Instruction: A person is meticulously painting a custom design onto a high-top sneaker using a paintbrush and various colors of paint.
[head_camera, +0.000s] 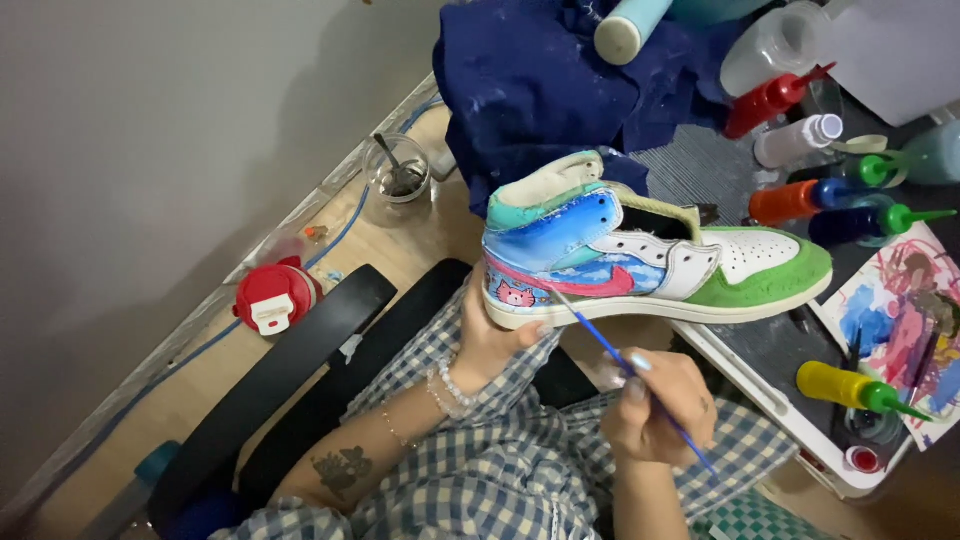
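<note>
Left hand (490, 345) cups the heel of a painted blue, pink and green high-top sneaker (650, 255), right hand (660, 405) pinches a thin blue-handled brush (610, 350) against it, capped paint squeeze bottles (800, 200) crowding the tray (760, 375) just beyond

matt leather sneaker (650, 255), glossy plastic paint bottles (790, 200), checked cloth

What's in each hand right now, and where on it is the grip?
Left hand cups the painted sneaker under its heel. Right hand pinches the blue paintbrush around mid-handle, tip at the shoe's side.
</note>
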